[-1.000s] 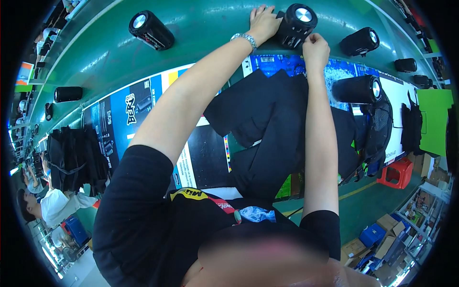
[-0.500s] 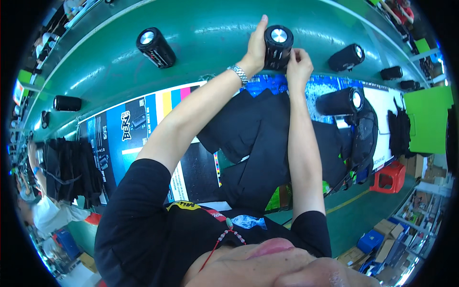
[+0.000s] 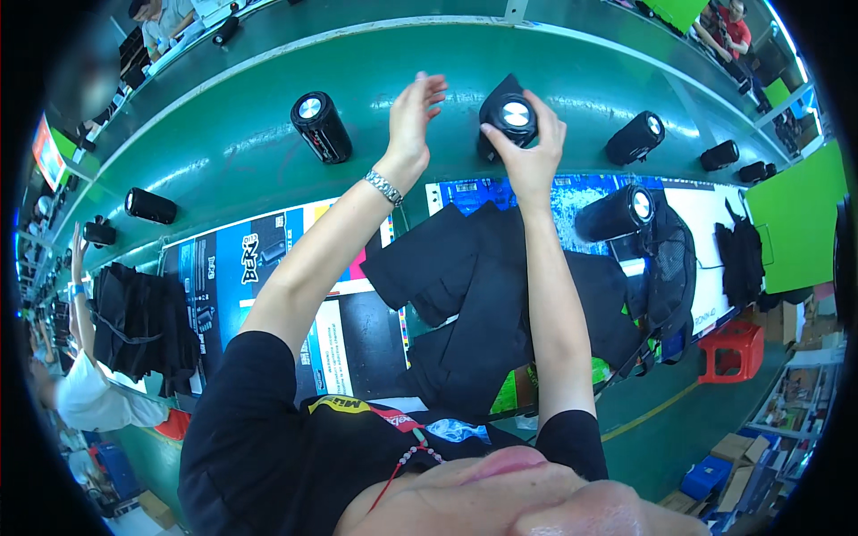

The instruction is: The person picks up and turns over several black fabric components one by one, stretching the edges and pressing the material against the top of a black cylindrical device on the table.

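My right hand (image 3: pixel 534 147) grips a black cylindrical speaker (image 3: pixel 492 114) near its round silver end, thumb on the near side and fingers on the far right. A dark pointed piece sticks up behind this speaker; I cannot make out what it is. To the left, my left hand (image 3: pixel 414 127) is held apart from the speaker, fingers stretched out and nothing in it. Another black speaker (image 3: pixel 323 134) stands farther left on the green surface (image 3: pixel 241 143). Below my hands, black cloth pieces (image 3: pixel 483 295) lie piled on printed sheets (image 3: pixel 228 259).
More speakers stand to the right (image 3: pixel 631 143) and left (image 3: pixel 150 206), and one lies by the cloth (image 3: pixel 608 217). A black mesh bag (image 3: pixel 672 268), a green panel (image 3: pixel 798 230) and a red stool (image 3: pixel 735 353) are on the right. Other people work at the far left and across the line.
My left hand has left the speaker and moved left. My right hand has shifted from the speaker's side to a grip around its upper end. The whole view has tilted.
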Demonstrator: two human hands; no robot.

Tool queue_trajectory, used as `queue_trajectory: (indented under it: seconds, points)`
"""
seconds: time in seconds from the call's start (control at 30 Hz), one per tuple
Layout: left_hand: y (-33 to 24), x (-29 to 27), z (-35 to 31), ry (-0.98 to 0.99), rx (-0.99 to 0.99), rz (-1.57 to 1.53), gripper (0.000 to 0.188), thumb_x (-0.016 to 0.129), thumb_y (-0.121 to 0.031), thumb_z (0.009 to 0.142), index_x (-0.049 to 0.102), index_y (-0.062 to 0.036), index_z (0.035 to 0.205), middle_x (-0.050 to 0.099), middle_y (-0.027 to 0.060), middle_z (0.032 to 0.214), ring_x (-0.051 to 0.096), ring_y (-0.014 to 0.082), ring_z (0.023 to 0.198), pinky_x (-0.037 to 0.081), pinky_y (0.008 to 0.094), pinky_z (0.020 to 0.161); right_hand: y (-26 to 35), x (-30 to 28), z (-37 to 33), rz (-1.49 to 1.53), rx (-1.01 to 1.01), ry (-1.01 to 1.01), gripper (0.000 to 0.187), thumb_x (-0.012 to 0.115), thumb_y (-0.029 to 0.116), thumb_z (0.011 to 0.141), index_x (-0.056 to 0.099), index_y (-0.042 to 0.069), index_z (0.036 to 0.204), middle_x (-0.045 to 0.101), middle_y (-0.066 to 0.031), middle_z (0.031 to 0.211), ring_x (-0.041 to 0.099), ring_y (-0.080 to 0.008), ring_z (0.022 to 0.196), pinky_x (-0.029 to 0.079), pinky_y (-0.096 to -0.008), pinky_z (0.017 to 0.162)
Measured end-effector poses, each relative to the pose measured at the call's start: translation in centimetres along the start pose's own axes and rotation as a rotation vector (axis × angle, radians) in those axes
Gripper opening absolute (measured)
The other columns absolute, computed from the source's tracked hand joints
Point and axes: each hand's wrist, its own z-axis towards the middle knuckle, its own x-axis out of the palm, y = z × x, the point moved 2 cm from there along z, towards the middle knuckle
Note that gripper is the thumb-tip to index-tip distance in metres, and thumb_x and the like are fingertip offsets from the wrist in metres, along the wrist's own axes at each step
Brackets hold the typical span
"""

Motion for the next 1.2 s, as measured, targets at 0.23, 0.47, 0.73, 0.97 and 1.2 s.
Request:
queue_trajectory:
  seconds: [0.23, 0.47, 0.73, 0.97, 1.2]
  points:
    - [-1.1, 5.6, 2.5, 0.428, 0.302, 0.528, 0.033, 0.059, -0.029, 0.089, 0.066, -0.0020, 0.108, 0.065, 0.0052, 0.107, 0.057, 0.0111, 0.094, 0.043, 0.0230, 0.079, -0.7, 0.4, -0.5, -0.004, -0.095, 0.021, 0.064, 0.085, 0.018, 0.059, 0.059, 0.009, 0.116, 0.051, -0.0119, 0.123, 0.045, -0.0305, 0.115, 0.039, -0.0410, 0.097]
    - [-0.1, 6.5, 5.3, 0.571, -0.055, 0.870, 0.032, 0.068, -0.036, 0.083, 0.069, -0.0051, 0.089, 0.065, 0.0017, 0.081, 0.057, 0.0065, 0.069, 0.043, 0.0189, 0.061, -4.3, 1.8, -1.4, 0.587, 0.445, -0.018, 0.079, 0.082, 0.031, 0.068, 0.045, -0.012, 0.122, 0.050, -0.0197, 0.123, 0.054, -0.0242, 0.109, 0.044, -0.0320, 0.092]
    - [-4.1, 11.7, -1.2, 0.690, 1.321, 1.221, 0.026, 0.068, -0.026, 0.082, 0.064, -0.0020, 0.076, 0.056, 0.0091, 0.071, 0.055, 0.0197, 0.063, 0.043, 0.0306, 0.057, -6.7, 0.8, 0.2, 0.433, 0.606, 0.186, 0.052, 0.074, 0.035, 0.075, 0.060, -0.005, 0.104, 0.065, -0.0121, 0.091, 0.061, -0.0155, 0.083, 0.049, -0.0277, 0.072]
    - [-4.0, 10.1, 0.5, 0.455, 0.793, 0.723, 0.023, 0.063, -0.027, 0.089, 0.069, -0.0041, 0.087, 0.065, 0.0028, 0.082, 0.059, 0.0147, 0.077, 0.046, 0.0262, 0.069, -7.1, -0.6, 0.4, 0.713, 0.611, 0.228, 0.058, 0.058, 0.048, 0.089, 0.053, -0.001, 0.120, 0.063, -0.0105, 0.107, 0.057, -0.0146, 0.100, 0.043, -0.0281, 0.088]
    - [3.6, 9.8, 6.9, 0.276, -0.131, -0.122, 0.058, 0.036, -0.051, 0.097, 0.054, 0.0022, 0.113, 0.064, 0.0113, 0.098, 0.061, 0.0178, 0.086, 0.047, 0.0310, 0.077, -9.3, 0.6, 7.3, 0.884, 0.940, -0.138, 0.085, 0.023, 0.070, 0.090, 0.055, -0.006, 0.109, 0.061, -0.0166, 0.108, 0.057, -0.0271, 0.102, 0.043, -0.0371, 0.092]
